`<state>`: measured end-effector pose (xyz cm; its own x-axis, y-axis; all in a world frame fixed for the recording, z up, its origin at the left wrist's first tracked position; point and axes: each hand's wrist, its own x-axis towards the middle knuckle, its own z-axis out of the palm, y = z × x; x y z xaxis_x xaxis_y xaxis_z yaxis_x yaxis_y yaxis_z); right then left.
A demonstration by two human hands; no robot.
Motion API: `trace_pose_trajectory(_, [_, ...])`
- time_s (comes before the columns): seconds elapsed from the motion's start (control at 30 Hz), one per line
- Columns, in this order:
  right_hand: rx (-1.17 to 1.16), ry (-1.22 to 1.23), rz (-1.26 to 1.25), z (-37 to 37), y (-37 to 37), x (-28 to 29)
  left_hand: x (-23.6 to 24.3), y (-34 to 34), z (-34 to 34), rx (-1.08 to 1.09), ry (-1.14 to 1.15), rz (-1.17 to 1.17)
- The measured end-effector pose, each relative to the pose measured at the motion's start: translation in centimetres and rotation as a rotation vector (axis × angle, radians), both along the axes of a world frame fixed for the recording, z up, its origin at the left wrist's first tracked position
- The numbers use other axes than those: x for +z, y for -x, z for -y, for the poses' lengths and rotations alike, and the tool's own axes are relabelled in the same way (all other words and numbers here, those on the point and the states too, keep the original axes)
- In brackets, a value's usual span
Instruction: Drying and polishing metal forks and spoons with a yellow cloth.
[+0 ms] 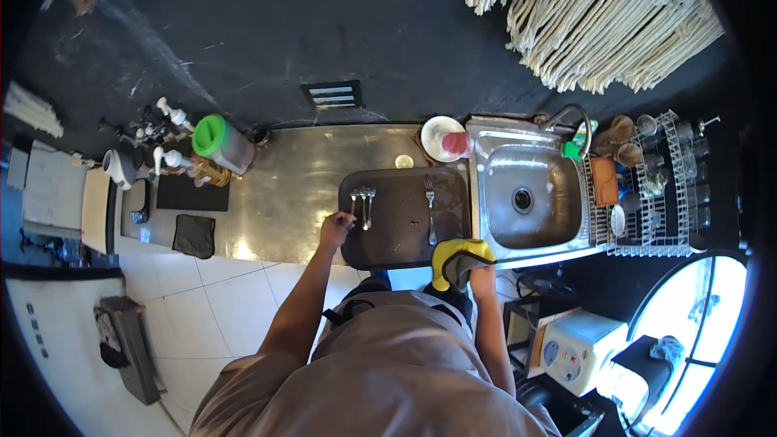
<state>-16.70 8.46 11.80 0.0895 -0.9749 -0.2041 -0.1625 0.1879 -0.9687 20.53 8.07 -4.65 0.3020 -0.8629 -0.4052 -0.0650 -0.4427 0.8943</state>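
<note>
A dark brown tray (396, 251) lies on the steel counter in front of me. Near its left side are small spoons (370, 209) side by side, and a fork (431, 214) lies apart from them on the right half. My left hand (337, 229) reaches over the tray's left edge, its fingertips pinched at the handle end of the leftmost spoon (354, 196). A yellow and grey cloth (463, 259) is gripped in my right hand (483, 282) at the tray's front right corner, draped over the counter edge. The cloth hides part of that hand's fingers.
Right of the tray is a steel sink (534, 231) with a faucet (579, 113), then a wire dish rack (647, 226). A white bowl (437, 131) with something pink stands behind the tray. Pump bottles, a green-lidded container (217, 142) and a dark folded cloth (194, 236) sit left.
</note>
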Motion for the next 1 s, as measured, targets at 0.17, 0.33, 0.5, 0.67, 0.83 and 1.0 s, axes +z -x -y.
trace_pose_trajectory(0.17, [-0.096, -0.159, 0.018, -0.9, -0.8, -1.0, -2.1, -1.6, 1.4, -0.104, -0.032, -0.04])
trace_pose_trajectory(0.33, [-0.195, -0.258, 0.106, -0.2, -0.5, -2.4, -3.2, -0.4, 2.1, 0.046, -0.087, -0.033])
trace_pose_trajectory(0.5, [-0.201, -0.28, 0.075, 0.7, -1.5, -2.0, -3.8, -0.6, 1.3, 0.035, -0.156, 0.138])
trace_pose_trajectory(0.67, [-0.158, -0.285, 0.098, 1.0, -0.5, -2.9, -1.0, -0.1, 2.4, -0.206, -0.175, 0.56])
trace_pose_trajectory(0.83, [-0.151, -0.266, 0.123, 1.6, 0.5, -2.9, -0.3, -0.6, 2.6, -0.337, -0.3, 0.759])
trace_pose_trajectory(1.0, [-0.173, -0.287, 0.187, 1.8, 4.3, -2.8, 4.1, 6.7, 4.3, -0.424, -0.256, 0.787])
